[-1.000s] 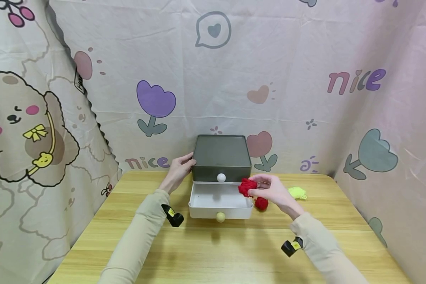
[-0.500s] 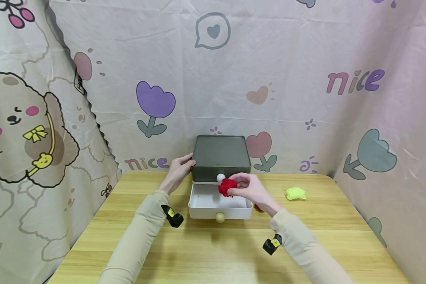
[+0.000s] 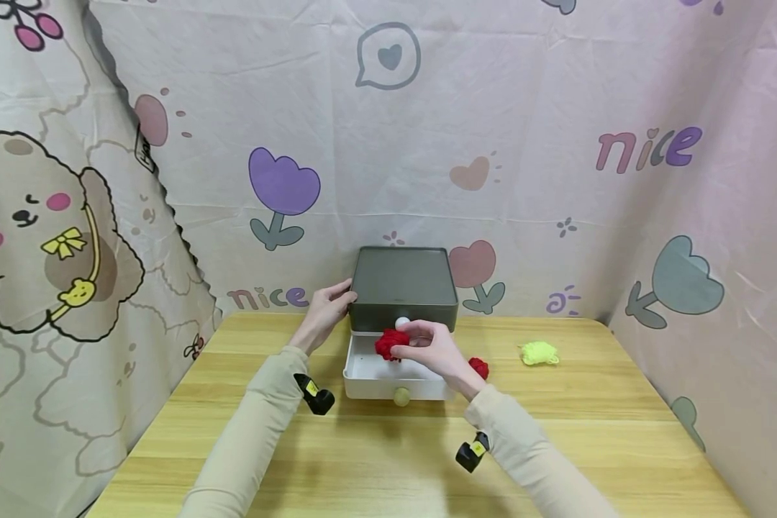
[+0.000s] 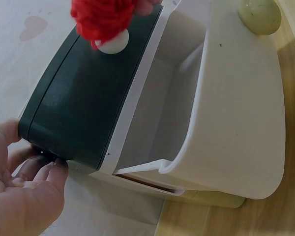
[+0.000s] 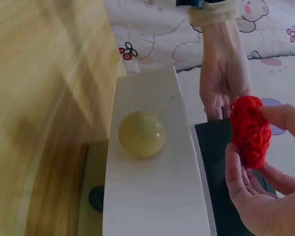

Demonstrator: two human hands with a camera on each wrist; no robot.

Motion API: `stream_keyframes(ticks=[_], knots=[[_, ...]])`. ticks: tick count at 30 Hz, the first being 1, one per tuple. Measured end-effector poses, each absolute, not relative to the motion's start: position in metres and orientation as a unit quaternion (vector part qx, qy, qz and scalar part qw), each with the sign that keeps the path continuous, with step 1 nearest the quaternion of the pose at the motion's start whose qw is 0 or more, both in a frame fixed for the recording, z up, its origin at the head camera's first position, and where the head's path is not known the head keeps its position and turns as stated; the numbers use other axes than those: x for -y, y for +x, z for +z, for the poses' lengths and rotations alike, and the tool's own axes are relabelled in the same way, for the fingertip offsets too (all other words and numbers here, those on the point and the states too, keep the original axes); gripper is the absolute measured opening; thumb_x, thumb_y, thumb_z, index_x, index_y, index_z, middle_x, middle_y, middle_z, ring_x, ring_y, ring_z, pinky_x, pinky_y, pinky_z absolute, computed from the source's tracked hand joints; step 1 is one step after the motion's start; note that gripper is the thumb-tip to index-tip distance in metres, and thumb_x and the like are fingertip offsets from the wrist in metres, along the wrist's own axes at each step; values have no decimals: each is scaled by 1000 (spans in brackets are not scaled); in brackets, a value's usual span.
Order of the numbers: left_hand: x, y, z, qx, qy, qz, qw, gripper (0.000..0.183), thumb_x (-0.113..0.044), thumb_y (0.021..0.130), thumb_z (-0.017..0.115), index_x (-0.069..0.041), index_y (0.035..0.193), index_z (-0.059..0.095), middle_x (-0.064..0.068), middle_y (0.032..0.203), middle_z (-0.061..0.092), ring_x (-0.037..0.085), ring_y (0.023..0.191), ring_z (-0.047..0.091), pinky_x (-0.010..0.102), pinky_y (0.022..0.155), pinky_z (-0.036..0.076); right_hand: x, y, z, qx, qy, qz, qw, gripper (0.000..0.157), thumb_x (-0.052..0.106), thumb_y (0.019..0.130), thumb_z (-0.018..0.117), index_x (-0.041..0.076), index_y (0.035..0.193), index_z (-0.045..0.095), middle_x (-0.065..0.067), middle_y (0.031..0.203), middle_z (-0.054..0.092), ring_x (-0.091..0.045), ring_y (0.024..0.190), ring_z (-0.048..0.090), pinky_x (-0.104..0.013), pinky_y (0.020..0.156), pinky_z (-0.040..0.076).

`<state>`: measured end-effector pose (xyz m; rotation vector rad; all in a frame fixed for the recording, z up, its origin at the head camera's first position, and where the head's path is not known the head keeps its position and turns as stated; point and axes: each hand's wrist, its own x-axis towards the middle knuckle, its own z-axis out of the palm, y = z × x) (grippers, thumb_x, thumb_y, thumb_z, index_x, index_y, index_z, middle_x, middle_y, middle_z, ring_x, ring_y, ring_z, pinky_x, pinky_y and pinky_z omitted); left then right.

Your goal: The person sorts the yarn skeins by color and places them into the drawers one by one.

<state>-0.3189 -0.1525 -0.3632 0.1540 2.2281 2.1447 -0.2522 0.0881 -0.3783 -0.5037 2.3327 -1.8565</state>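
Observation:
A small desktop drawer cabinet with a dark green top section stands on the table. Its white drawer is pulled out, and the inside that shows is bare. My left hand holds the cabinet's left side near the top, fingers bent against it in the left wrist view. My right hand pinches a small ball of red yarn between thumb and fingers. In the head view this yarn overlaps the open drawer, just below the white knob of the top section.
Another red yarn ball lies on the table right of the drawer. Farther right lies a yellow-green yarn bundle. A pale yellow knob juts from the white drawer's front. Behind the wooden table hangs a printed curtain.
My right hand has carried the red yarn leftward, from the drawer's right edge to above its middle. The other red ball shows again beside the wrist. My left hand stays in place.

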Motion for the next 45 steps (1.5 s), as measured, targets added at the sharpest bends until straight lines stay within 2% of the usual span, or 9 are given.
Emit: stream_keyframes(ticks=[5,10,14,19,26,35,38,41,45], knots=[[153,-318,-363,-719,50,693,25,57,-10,103,51,-4,156,33,17,166,26,24,138,37,47,125,26,-85,-252,-381,-758,-160,-631,49,40,10,89,76,-2,125,65,-23,122,70,-15,93,70,-25,88,59],[153,-319,-364,-714,56,697,20,57,-9,102,50,-3,156,33,18,166,26,24,133,38,46,125,27,-87,-251,-381,-742,-164,-649,46,41,6,88,75,-7,126,63,-27,126,67,-13,96,72,-25,90,58],[153,-320,-364,-717,56,694,23,57,-9,103,49,-3,156,32,18,166,24,24,138,37,46,125,26,-90,-250,-383,-738,-163,-653,47,40,6,89,74,-6,126,64,-29,127,66,-11,94,71,-25,91,58],[153,-320,-364,-716,54,696,22,57,-9,103,50,-3,156,32,19,166,26,24,131,39,45,125,27,-93,-250,-384,-737,-160,-654,56,39,7,90,74,-3,126,65,-30,128,65,-11,96,71,-29,96,58],[153,-319,-363,-717,55,695,22,57,-9,103,50,-2,156,32,18,166,24,29,150,30,47,125,26,-95,-249,-385,-735,-167,-655,56,40,6,89,73,-3,127,64,-31,129,64,-9,95,71,-24,93,57],[153,-318,-363,-722,56,689,22,57,-10,103,50,-3,156,32,17,167,23,31,152,28,49,125,26,-106,-249,-391,-718,-173,-674,8,39,7,89,74,-5,125,64,-32,126,65,-5,95,70,-19,89,57],[153,-318,-363,-724,55,687,22,57,-10,103,50,-3,156,32,17,167,23,31,153,27,49,124,26,-111,-249,-395,-709,-174,-684,-10,40,4,89,73,-9,125,62,-34,121,66,-3,93,70,-19,88,57],[153,-318,-363,-725,52,687,22,57,-11,103,51,-3,156,33,16,167,24,31,152,28,48,124,26,-116,-251,-401,-693,-168,-700,-32,38,0,89,71,-14,123,61,-24,110,73,-4,90,72,-20,87,59],[153,-316,-362,-726,52,686,22,57,-11,103,51,-4,156,33,16,167,24,31,152,28,48,124,27,-123,-254,-410,-670,-149,-724,-68,37,-4,89,70,-18,121,59,1,94,76,-5,83,72,-21,82,60]])
